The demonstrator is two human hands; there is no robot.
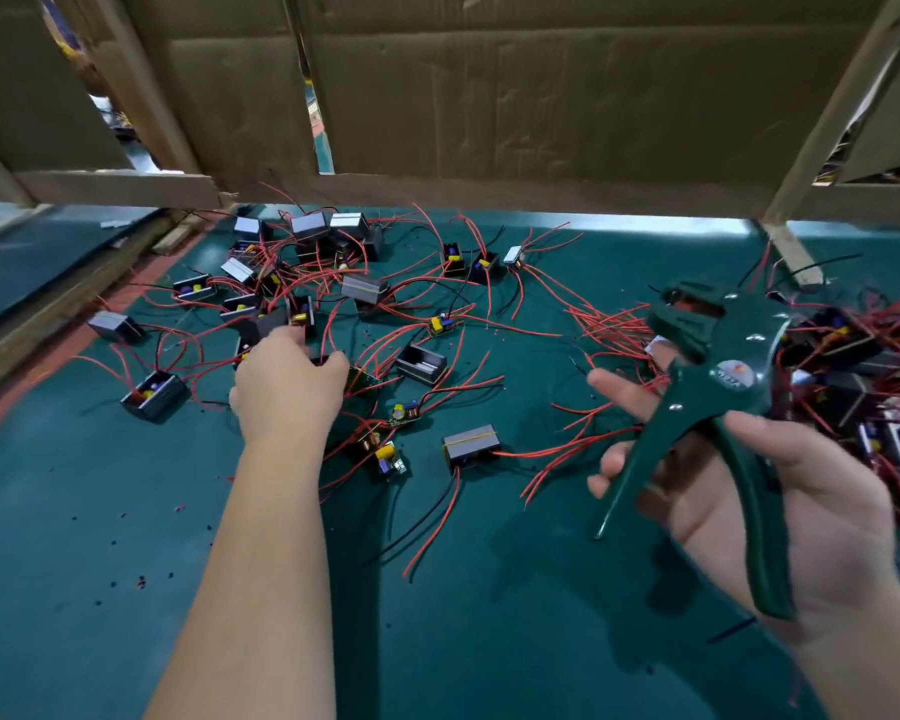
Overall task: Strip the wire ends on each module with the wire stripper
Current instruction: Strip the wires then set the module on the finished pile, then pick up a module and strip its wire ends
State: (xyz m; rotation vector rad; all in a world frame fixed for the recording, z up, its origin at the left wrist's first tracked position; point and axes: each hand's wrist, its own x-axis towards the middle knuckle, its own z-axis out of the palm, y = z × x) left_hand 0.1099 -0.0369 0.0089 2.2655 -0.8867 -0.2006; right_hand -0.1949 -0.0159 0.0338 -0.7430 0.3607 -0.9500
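Observation:
Several small modules with red and black wires lie spread over a green mat (100, 511). My left hand (287, 381) reaches into this spread, fingers curled down over a small module (360, 377) whose edge shows beside the thumb. My right hand (822, 511) holds a dark green wire stripper (718, 366) up at the right. Its handles are spread apart, one against my palm and the other across my fingers. The jaws point away from me and hold no wire. A grey boxed module (471, 444) lies between the hands.
A dense tangled pile of modules and wires (853, 356) sits at the right edge behind the stripper. Cardboard sheets (541, 96) on a wooden frame (796, 252) close off the back. Small bits of insulation (141, 582) dot the mat near me.

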